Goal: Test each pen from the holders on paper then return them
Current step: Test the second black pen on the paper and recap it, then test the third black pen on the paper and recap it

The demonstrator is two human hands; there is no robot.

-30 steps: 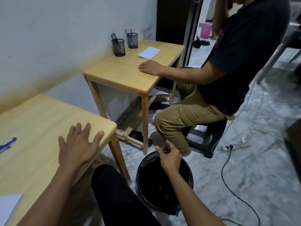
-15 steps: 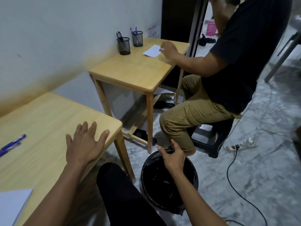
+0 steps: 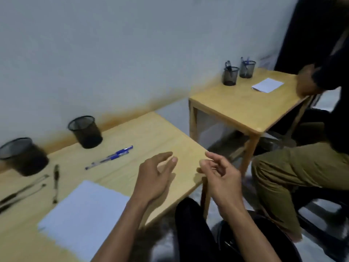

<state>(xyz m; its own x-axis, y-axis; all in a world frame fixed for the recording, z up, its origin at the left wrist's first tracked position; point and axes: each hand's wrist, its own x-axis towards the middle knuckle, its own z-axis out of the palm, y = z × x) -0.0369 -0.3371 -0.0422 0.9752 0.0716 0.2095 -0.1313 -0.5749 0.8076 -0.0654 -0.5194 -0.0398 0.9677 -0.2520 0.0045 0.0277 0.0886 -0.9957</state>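
Left hand (image 3: 154,178) over desk (image 3: 166,133) edge, fingers loosely spread, holding nothing. Right hand (image 3: 220,176) just off desk corner, fingers relaxed, half-curled, empty. Paper (image 3: 83,214) near left forearm. Blue pens (image 3: 111,156) lie together ahead of left hand; black pens (image 3: 34,186) scattered further left, blurred. Two holders (image 3: 86,132) by wall, apparently empty. I read this as between pens: none in grip. Next move as I judge: reach forward-left, pinch blue pen, bring tip to paper. Second person at far desk, not my concern.
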